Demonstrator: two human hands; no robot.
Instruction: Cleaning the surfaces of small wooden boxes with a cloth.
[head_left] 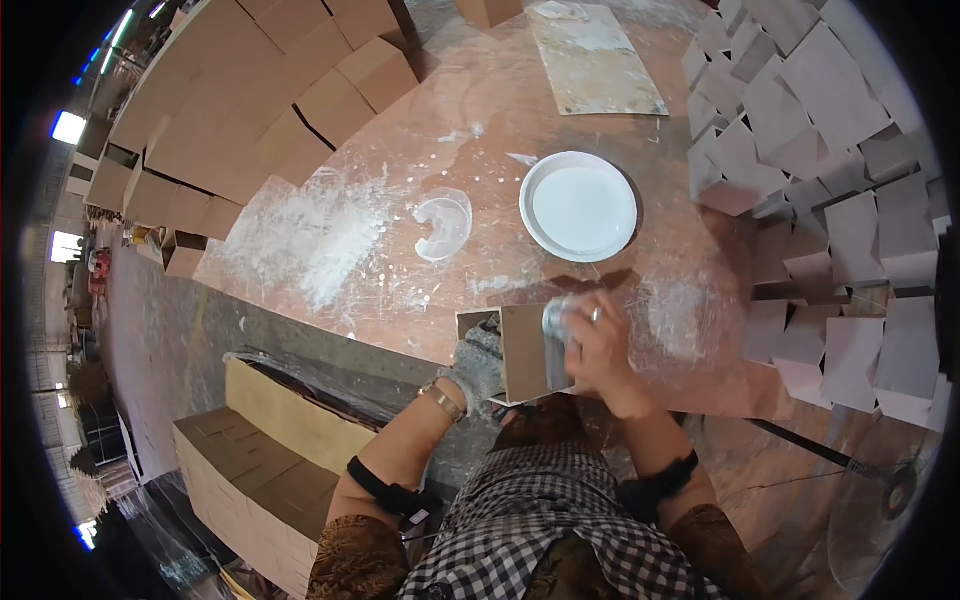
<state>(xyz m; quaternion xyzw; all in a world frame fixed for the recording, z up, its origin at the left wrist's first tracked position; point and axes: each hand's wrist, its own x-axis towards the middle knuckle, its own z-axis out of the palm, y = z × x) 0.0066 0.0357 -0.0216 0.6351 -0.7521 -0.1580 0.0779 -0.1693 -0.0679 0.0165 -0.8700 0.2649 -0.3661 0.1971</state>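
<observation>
A small brown box (pixel 525 350) with an open end stands at the near edge of the table, just in front of my body. My left hand (pixel 478 362), in a grey knit glove, reaches into the open end and grips the box wall. At the box's right side is my bare right hand (pixel 597 340), blurred by motion, with a ring on one finger. Its fingers are closed around something pale, too smeared to name. A grey, wet-looking strip (pixel 556 362) shows on the box face beside it. Beyond lies a round white dish (pixel 578 207) holding white stuff.
Brown boxes (pixel 230 100) are stacked at the far left. Many pale grey boxes (pixel 835 90) pile up along the right. White residue (pixel 310 240) and a translucent curved piece (pixel 445 225) lie on the reddish table. A stained board (pixel 597 60) sits at the back. A large carton (pixel 250 490) stands lower left.
</observation>
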